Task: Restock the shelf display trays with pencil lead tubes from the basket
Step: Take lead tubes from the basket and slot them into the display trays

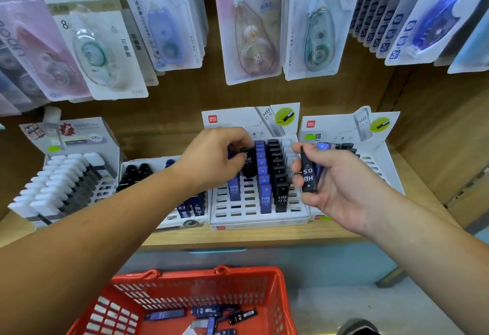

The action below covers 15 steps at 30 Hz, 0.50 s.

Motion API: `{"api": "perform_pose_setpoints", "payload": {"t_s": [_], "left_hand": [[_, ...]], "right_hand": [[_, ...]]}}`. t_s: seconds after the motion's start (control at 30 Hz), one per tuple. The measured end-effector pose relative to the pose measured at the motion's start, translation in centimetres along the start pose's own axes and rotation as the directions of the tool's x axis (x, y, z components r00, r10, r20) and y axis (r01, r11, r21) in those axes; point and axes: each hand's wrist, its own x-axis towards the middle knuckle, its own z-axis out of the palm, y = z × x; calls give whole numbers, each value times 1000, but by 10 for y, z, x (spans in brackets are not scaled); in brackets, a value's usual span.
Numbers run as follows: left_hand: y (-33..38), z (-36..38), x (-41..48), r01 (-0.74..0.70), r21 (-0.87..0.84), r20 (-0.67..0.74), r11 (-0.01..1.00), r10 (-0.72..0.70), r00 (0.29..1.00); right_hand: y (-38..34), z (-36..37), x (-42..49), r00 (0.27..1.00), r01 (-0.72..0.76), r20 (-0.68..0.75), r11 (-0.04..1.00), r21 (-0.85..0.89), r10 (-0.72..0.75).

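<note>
Though above the tray (260, 218), tape packs (251, 30)

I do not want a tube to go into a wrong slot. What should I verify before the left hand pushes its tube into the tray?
1. Left hand grips the black tube: ok.
2. Black tube is above the middle tray: ok.
3. Tray has free slots: ok, many are empty at the front left.
4. Slot under the black tube is free: cannot tell, the hand hides it.
5. Right hand holds the next ones: ok, an HB tube with a blue tube behind it.
6. Basket has stock: ok, spare tubes lie on its bottom.
</note>
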Motion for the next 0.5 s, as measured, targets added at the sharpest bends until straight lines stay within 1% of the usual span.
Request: {"api": "perform_pose_setpoints", "payload": {"t_s": [0.13,0.2,0.37,0.5], "left_hand": [[-4,-2,1,-22,26,17,999,22,1000],[-5,-1,1,-15,15,-18,1000,15,1000],[-5,5,2,20,-3,-82,1000,-20,996],[-4,12,5,51,-61,-68,997,-55,996]], "right_hand": [[0,0,-2,1000,1,7,1000,-10,-1],[0,-1,-3,1000,3,14,1000,-16,-3],[-4,-6,-7,999,-29,43,999,27,28],[-6,-11,-8,998,-45,45,998,39,43]]}}
